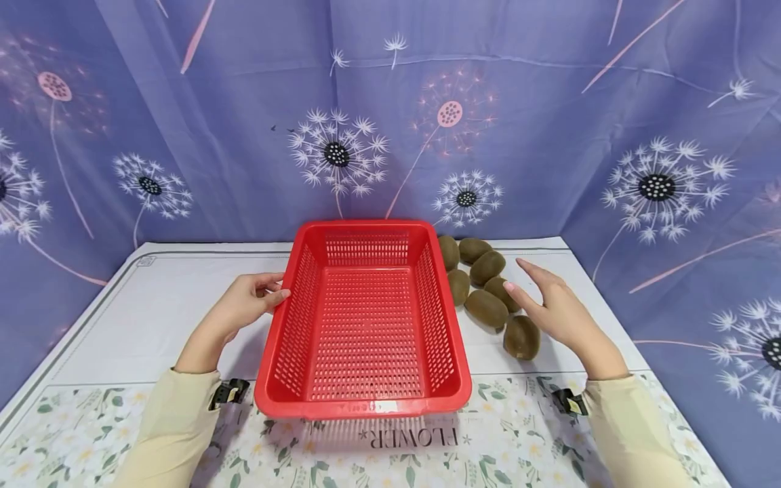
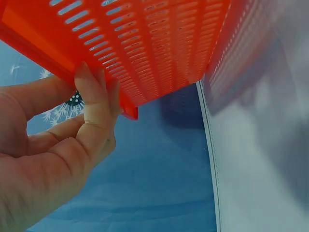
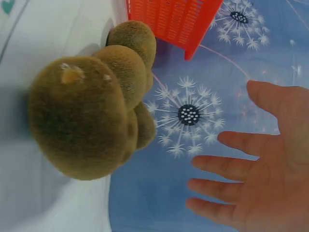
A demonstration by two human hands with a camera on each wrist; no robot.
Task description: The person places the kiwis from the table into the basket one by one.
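Red plastic basket (image 1: 342, 409), one: we find it mid-table, its inside in view. Left hand (image 1: 247, 302), one: we note its thumb and fingers pinching the basket's left rim. Right hand (image 1: 561, 308), one: we see it unfolded, fingers straight and spread, near the kiwis but apart from them. Kiwis (image 1: 486, 310), brown, seven in view: beside the basket's right wall. Table (image 1: 177, 305), white and floral. Dandelion cloth (image 1: 244, 135), purple-blue, behind.

The red, rectangular, perforated plastic basket (image 1: 366, 332) is partly hiding two brown, fuzzy, oval kiwifruits (image 1: 459, 287) in the head view, whose bottom edge is cutting off both pale-yellow fabric sleeves (image 1: 171, 430). Both wrist views are cropping the basket.
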